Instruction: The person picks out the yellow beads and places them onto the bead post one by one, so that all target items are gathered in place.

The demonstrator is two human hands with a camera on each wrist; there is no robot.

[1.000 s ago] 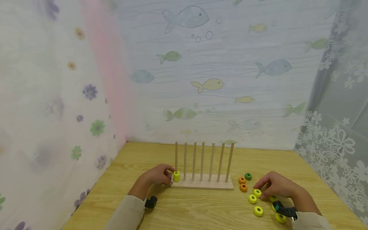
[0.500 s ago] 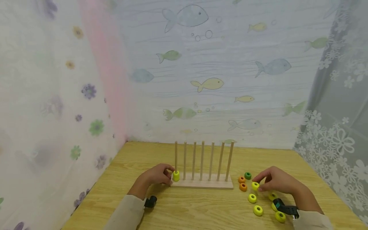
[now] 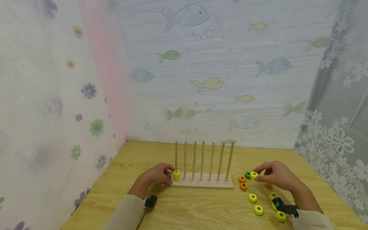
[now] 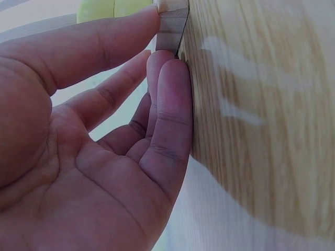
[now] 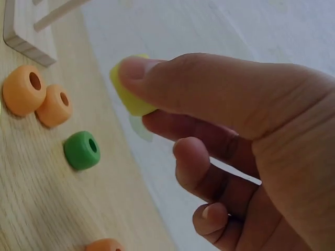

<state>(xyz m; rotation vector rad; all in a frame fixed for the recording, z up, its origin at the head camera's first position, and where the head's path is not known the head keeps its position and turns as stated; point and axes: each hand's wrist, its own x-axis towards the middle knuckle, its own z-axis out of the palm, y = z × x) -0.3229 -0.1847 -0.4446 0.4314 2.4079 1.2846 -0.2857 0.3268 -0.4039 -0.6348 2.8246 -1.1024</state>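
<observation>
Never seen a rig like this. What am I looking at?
No robot: these are a person's bare hands. The wide view comes from a head-worn camera; the two close-ups, from wrist cameras.

On the wood-grain table stands a peg rack with seven pegs; the leftmost carries yellow. To its right lie loose yellow beads, orange beads and a green bead.

The left hand holds the rack's left end. The right hand pinches a yellow bead.

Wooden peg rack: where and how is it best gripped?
Probably low, at both short ends, coming in from left and right: the wooden peg rack has a long base lying flat on the table, with thin pegs rising along it.
</observation>
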